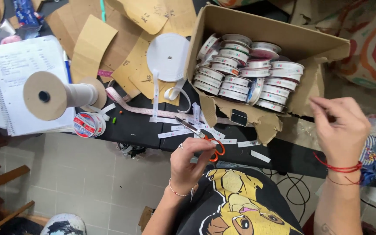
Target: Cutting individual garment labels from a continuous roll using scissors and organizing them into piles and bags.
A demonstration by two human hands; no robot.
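The left hand (190,159) grips orange-handled scissors (201,135), blades pointing away over the bench (131,126) — best kept low and steady. The right hand (340,128) pinches its fingertips together near the torn box (301,43); whether it holds anything cannot be told.

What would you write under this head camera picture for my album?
Left hand holds orange-handled metal scissors over cut white label strips; right hand hovers beside a torn cardboard box.

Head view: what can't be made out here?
- Right hand: fingertips pinched, anything between them too small to see.
- Scissors: handles partly hidden by left hand.
- Cardboard box: lower ribbon rolls covered by upper ones.
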